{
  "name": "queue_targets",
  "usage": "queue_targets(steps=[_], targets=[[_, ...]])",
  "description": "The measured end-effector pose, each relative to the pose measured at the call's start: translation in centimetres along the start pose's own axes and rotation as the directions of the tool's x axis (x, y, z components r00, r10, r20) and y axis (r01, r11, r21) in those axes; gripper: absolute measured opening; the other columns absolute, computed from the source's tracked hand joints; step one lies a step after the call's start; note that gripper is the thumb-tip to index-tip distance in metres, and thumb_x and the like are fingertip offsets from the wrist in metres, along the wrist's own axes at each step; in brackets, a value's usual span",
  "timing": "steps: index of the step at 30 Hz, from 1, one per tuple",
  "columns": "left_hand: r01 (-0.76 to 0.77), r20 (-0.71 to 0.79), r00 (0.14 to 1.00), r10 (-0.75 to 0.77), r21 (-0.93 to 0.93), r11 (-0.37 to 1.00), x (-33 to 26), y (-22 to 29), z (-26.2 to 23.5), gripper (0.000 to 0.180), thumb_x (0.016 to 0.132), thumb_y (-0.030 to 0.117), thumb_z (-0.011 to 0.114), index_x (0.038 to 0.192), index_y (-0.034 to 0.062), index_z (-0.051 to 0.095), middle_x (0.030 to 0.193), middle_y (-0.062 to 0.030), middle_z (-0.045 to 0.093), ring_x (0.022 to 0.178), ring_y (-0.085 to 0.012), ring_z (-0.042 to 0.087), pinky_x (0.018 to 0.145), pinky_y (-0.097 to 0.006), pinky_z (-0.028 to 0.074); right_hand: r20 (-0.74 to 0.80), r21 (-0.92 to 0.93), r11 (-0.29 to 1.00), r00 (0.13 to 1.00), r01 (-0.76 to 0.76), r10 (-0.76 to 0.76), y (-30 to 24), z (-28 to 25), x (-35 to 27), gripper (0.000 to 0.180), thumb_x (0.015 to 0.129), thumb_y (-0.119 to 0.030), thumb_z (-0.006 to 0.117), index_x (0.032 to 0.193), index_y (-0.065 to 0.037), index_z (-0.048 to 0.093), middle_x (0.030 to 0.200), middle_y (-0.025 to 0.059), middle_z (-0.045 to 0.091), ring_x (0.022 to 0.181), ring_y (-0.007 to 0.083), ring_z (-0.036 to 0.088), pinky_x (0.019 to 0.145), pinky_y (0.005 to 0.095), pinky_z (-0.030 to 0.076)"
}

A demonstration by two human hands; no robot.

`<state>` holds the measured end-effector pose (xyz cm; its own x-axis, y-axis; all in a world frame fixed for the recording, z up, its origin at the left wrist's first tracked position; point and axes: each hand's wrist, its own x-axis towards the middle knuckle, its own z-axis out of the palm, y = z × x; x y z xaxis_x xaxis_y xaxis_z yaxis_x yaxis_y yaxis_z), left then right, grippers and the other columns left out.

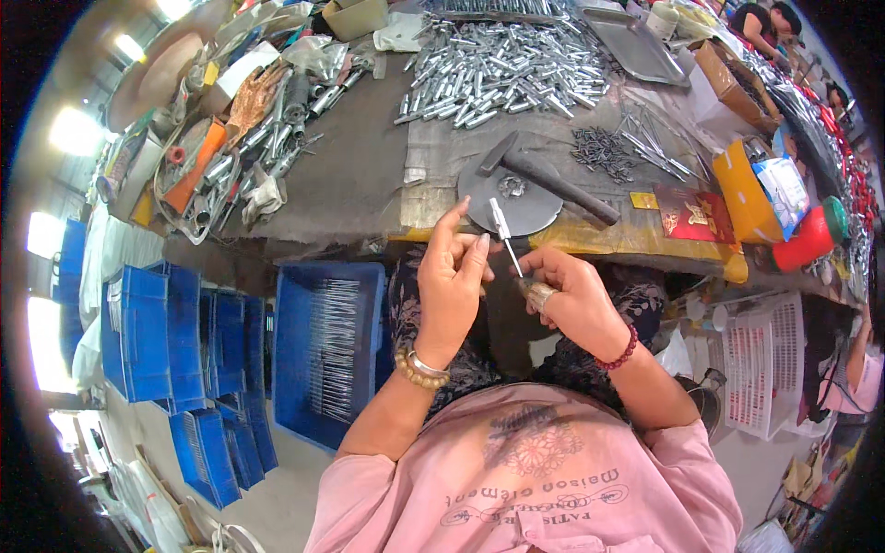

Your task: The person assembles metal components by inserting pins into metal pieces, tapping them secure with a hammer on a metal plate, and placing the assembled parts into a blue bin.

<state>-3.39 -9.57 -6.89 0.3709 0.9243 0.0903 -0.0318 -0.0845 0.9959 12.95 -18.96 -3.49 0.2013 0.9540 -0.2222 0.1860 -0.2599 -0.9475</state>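
Observation:
A slim screwdriver-like piece, a silver sleeve [500, 219] on a thin metal rod [513, 260], slants up between my hands at the table's front edge. My right hand [573, 293] is closed around the rod's lower end, and a pale band wraps one of its fingers. My left hand [450, 272] is beside the sleeve, index finger stretched out and thumb apart from it; whether its other fingertips touch the piece is hard to see. Just beyond lies a round grey metal plate [544, 207], with a hammer [558, 184] resting across it.
A heap of silver sleeves [502, 74] covers the back of the table. Small dark pieces [604, 154] and thin rods [656, 152] lie to its right. A blue bin [288, 369] of metal rods stands at lower left; a red jar [807, 238] stands at the right edge.

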Motion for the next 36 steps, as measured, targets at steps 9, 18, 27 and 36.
queue_targets(steps=[9, 18, 27, 36], targets=[[0.204, 0.062, 0.979, -0.194, -0.263, 0.943, 0.0, 0.5, -0.8, 0.059, 0.099, 0.012, 0.075, 0.15, 0.0057, 0.047, 0.094, -0.0023, 0.071, 0.067, -0.0048, 0.055, 0.054, -0.019, 0.042, 0.035, 0.002, 0.998, 0.997, 0.07, -0.07, 1.2, 2.2, -0.4, 0.033, 0.088, 0.004, 0.068, 0.12, 0.001, 0.068, 0.088, 0.0091, 0.07, 0.076, 0.013, 0.063, 0.07, 0.0308, 0.054], [0.038, -0.378, 0.922, -0.084, -0.129, 0.991, -4.0, -3.7, -11.1, 0.052, 0.096, 0.008, 0.076, 0.141, 0.0047, 0.051, 0.092, -0.001, 0.07, 0.074, -0.0054, 0.057, 0.064, -0.023, 0.045, -0.162, -0.734, 0.465, 0.539, 0.494, -0.827, 1.7, -0.1, 3.0, 0.057, 0.091, 0.006, 0.068, 0.146, -0.005, 0.06, 0.131, 0.0152, 0.068, 0.121, 0.0292, 0.064, 0.1, 0.0389, 0.053], [0.493, -0.852, 0.415, -0.318, -0.083, 0.866, -17.9, -25.2, -29.9, 0.057, 0.086, 0.007, 0.082, 0.136, 0.0055, 0.055, 0.103, -0.0104, 0.072, 0.075, -0.0149, 0.062, 0.064, -0.03, 0.05, -0.082, -0.86, 0.251, 0.367, 0.443, -0.927, 4.0, -0.2, 5.9, 0.074, 0.102, -0.039, 0.068, 0.157, 0.005, 0.041, 0.158, 0.0225, 0.049, 0.148, 0.0394, 0.043, 0.125, 0.0512, 0.032], [0.687, -0.919, 0.35, -0.182, 0.12, 0.717, -17.9, -28.1, -34.6, 0.048, 0.08, 0.014, 0.087, 0.121, 0.0062, 0.063, 0.106, -0.0148, 0.075, 0.096, -0.0273, 0.071, 0.084, -0.041, 0.057, -0.066, -0.868, 0.24, 0.377, 0.436, -0.924, 4.3, -0.2, 6.3, 0.068, 0.102, -0.032, 0.068, 0.156, 0.002, 0.045, 0.158, 0.0206, 0.051, 0.145, 0.04, 0.046, 0.121, 0.0515, 0.034]])
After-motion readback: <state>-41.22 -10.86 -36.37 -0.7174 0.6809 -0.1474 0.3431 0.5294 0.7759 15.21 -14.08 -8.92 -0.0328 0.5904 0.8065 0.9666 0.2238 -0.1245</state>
